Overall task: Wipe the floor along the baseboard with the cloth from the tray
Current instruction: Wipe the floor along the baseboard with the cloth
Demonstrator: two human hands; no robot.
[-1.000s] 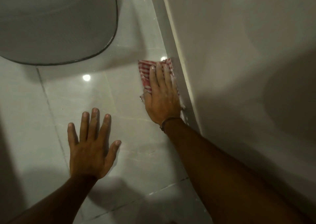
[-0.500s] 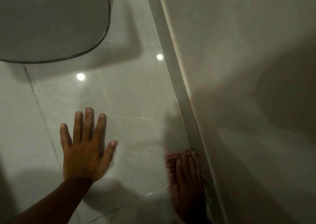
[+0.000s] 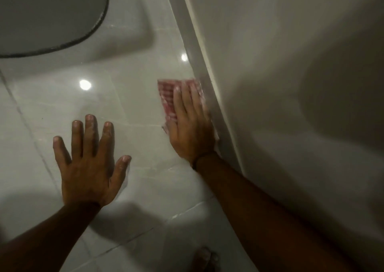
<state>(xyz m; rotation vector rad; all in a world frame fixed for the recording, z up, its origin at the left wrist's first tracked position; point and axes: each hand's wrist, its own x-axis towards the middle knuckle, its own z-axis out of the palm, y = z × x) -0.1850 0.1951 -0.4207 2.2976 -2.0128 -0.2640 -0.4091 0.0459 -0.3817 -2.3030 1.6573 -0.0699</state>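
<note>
Right hand: the right hand point(image 3: 190, 124) lies flat on the cloth point(image 3: 169, 99), fingers together and stretched out; it presses the cloth down and does not pinch it
Left hand: the left hand point(image 3: 89, 167) is spread wide on the bare floor point(image 3: 128, 97), at about 8 o'clock from the cloth, holding nothing; I think it carries the body weight
Cloth: red and white, folded under the palm, its right edge just beside the baseboard point(image 3: 205, 88); it sticks out at 12 o'clock and 10 o'clock of the fingers
Risk of slip: the tiles are glossy and reflect the lamps, so the supporting hand may slide if the floor is damp, and the person would fall forward
Risk of missed strip: the palm covers only part of the cloth; the free part may fold or stay behind, and then the line at the baseboard is not wiped
Risk of scrape: the knuckles run very near the baseboard edge and may rub on it
Floor: pale large tiles with thin joints, two bright light spots
Room: plain wall point(image 3: 291, 84) from 12 to 4 o'clock; a grey rounded object with dark rim point(image 3: 52, 16) at 10 o'clock, I cannot tell what it is; a bare foot point(image 3: 204, 259) at 6 o'clock
</note>
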